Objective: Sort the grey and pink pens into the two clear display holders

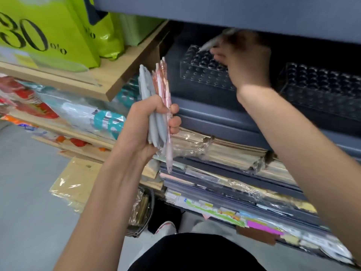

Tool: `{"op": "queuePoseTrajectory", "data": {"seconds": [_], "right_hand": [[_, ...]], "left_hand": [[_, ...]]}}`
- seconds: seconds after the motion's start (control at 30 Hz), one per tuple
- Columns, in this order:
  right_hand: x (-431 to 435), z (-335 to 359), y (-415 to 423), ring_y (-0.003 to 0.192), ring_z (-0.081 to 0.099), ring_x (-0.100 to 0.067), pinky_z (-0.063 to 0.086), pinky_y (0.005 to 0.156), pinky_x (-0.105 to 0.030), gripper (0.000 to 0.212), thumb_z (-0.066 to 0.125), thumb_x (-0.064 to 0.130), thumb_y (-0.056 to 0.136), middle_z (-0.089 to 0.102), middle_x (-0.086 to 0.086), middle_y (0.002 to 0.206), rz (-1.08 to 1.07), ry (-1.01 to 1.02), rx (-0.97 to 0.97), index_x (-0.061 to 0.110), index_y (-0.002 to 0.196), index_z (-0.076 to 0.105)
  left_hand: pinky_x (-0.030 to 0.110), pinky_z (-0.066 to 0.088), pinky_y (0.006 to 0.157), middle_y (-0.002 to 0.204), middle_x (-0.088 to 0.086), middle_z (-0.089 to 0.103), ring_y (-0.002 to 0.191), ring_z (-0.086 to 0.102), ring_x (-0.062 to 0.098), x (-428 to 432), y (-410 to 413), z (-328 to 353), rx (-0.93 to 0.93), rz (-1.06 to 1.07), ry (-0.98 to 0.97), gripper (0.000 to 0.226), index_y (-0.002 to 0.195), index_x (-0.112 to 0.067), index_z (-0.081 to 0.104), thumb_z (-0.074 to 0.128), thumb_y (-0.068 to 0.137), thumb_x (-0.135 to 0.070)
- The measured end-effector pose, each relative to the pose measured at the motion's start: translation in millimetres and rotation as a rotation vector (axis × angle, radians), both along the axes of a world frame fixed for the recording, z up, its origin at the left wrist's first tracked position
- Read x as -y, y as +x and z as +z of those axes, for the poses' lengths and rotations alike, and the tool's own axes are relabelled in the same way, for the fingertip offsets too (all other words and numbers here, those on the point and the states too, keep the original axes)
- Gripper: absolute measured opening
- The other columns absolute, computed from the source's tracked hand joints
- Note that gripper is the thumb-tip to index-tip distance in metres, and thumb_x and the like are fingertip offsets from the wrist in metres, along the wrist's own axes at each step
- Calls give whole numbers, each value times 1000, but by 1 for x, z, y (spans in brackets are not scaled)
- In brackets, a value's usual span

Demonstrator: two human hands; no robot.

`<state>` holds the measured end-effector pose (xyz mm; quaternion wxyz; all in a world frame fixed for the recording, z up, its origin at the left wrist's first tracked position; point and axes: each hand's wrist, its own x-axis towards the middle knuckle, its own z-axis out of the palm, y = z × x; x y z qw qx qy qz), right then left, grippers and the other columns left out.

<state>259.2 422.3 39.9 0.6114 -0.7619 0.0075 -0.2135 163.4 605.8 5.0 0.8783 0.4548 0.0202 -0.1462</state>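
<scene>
Seen from the head camera, the left hand (144,124) is curled tight round a bunch of grey pens (145,83) and pink pens (164,85) that stand up above its fingers, probably kept as ready stock. The right hand (244,61) is blurred but seems to pinch a single grey pen (212,43). That pen slants past its fingertips over the first clear holder (203,75), presumably aimed at a hole. The second clear holder (322,85) lies on the wrist side, well apart from the fingertips.

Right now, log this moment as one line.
left hand: grips pen bundle | right hand: holds grey pen over left holder | right holder: no pens
</scene>
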Motion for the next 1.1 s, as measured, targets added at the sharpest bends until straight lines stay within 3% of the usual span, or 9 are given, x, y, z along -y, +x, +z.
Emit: {"op": "queuePoseTrajectory", "data": {"seconds": [0.13,0.23,0.3,0.47,0.57,0.67,0.8,1.0,1.1], "right_hand": [[-7,5,12,80,68,4,53,75,-14,50,51,27,98,71,22,70,18,-90,-118,40,54,72],[-8,4,29,84,66,3,54,87,-22,43,43,38,102,73,13,86,10,-238,-212,27,75,74],[-12,5,39,70,63,3,52,77,-17,42,42,36,103,69,12,76,-6,-287,-232,27,69,65],[-21,5,60,67,58,-10,47,71,-29,30,42,42,101,61,9,72,17,-454,-244,26,82,60],[-25,8,69,62,54,-6,44,74,-25,34,41,38,101,60,3,74,26,-547,-247,16,92,66],[-30,4,72,62,53,1,40,64,-7,30,44,30,102,57,14,74,64,-581,-220,9,103,65],[-28,1,73,68,49,6,35,51,-1,14,48,29,101,54,15,81,81,-600,-203,25,89,54],[-25,2,68,74,50,14,35,62,0,13,51,30,100,55,20,84,97,-546,-212,19,104,57],[-28,10,55,77,51,14,39,69,1,26,52,31,99,56,19,87,67,-529,-250,13,117,59]], "left_hand": [[21,41,46,73,5,50,54,43,14,-16,10,3,-18,-54,8,35,104,-12,45,44,70,-4],[21,41,46,73,4,51,54,44,14,-22,16,5,-18,-93,38,32,100,-10,45,46,68,-5],[22,42,45,74,5,51,54,45,14,-25,19,6,-13,-118,52,31,98,-9,47,47,67,-6],[22,42,45,76,6,52,53,46,15,-31,24,4,-18,-144,58,28,95,-6,49,49,66,-6],[23,42,45,77,6,52,54,46,15,-33,26,5,-20,-140,61,29,95,-7,50,49,66,-6],[23,43,45,77,5,52,54,46,15,-35,27,5,-15,-152,74,29,96,-7,50,49,67,-7],[23,43,45,78,6,53,54,47,15,-36,28,4,-23,-159,71,31,98,-6,50,49,67,-6],[24,43,45,77,7,56,54,48,16,-39,27,5,-14,-167,73,35,102,-4,51,49,67,-6],[24,43,45,76,7,59,55,49,17,-39,27,5,-27,-160,61,39,106,-3,51,48,67,-6]]}}
